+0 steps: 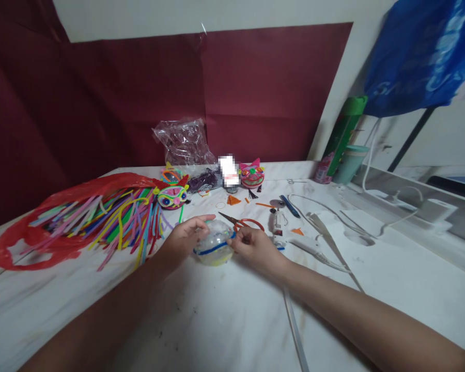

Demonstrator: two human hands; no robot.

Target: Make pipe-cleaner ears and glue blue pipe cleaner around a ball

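A clear plastic ball (215, 243) rests on the white table (225, 320) between my hands. A blue pipe cleaner (212, 249) runs around its middle. My left hand (184, 238) cups the ball's left side, fingers curled over the top. At the ball's right edge, the fingers of my right hand (256, 247) pinch the blue pipe cleaner's end. Orange-handled scissors (241, 222) lie just behind my right hand.
A red plastic bag with several coloured pipe cleaners (101, 219) lies at the left. Two decorated cat-face balls (173, 197) (251, 174) and a clear bag (184, 140) stand behind. A white glue gun (313, 248), cables and cups (351, 163) sit at the right.
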